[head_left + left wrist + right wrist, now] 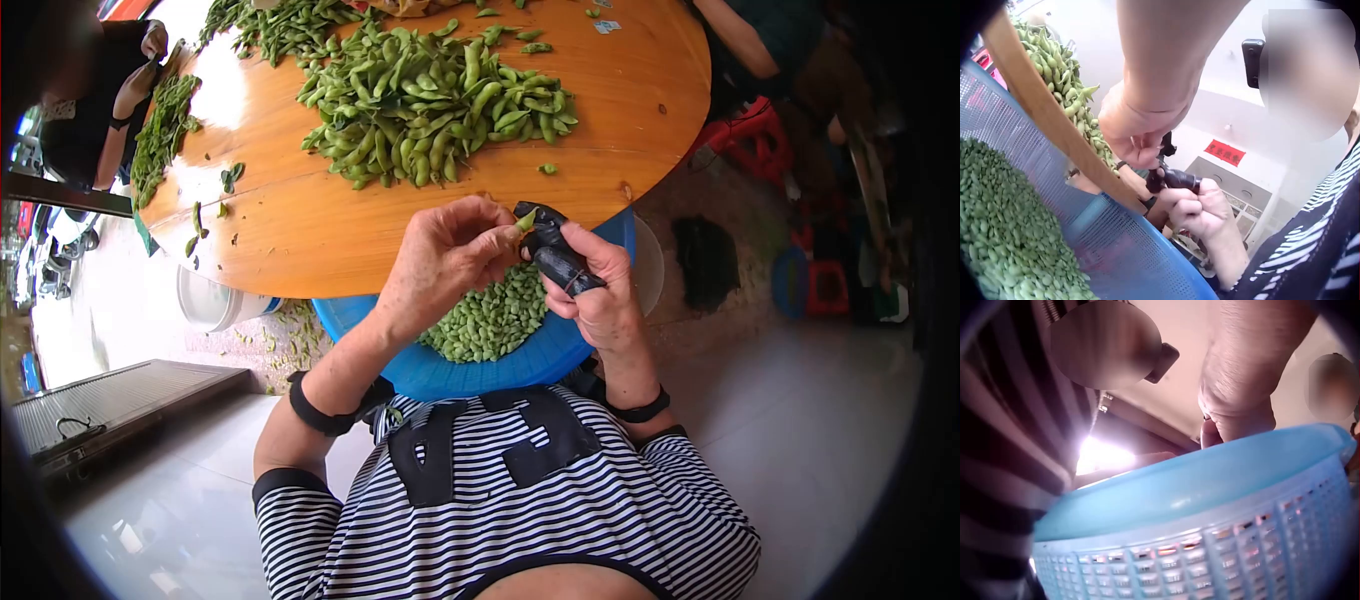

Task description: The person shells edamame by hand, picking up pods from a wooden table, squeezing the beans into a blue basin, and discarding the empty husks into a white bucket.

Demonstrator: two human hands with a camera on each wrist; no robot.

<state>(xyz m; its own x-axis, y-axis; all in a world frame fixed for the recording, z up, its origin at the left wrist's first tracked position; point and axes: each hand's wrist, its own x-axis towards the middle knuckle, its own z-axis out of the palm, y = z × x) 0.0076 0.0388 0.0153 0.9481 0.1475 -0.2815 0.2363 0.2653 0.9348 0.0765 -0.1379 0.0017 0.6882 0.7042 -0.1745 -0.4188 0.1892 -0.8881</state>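
Both hands meet above a blue basket (450,376) of shelled green beans (487,322). The left hand (458,245) pinches a green pod (526,222) between thumb and fingers. Black wrapping covers fingers of the right hand (598,285), which are curled against the pod's other side. In the left wrist view, the left hand (1141,122) reaches down to the black-wrapped fingers of the right hand (1194,209); the pod cannot be made out there. The right wrist view shows the right hand (1238,400) behind the basket rim (1179,487), its fingertips mostly hidden.
A large heap of pods (430,105) lies on the round wooden table (300,240), with more pods and stems at its left edge. A white bucket (207,300) stands below the table at left. Other people sit at both sides; red stools (755,145) are at right.
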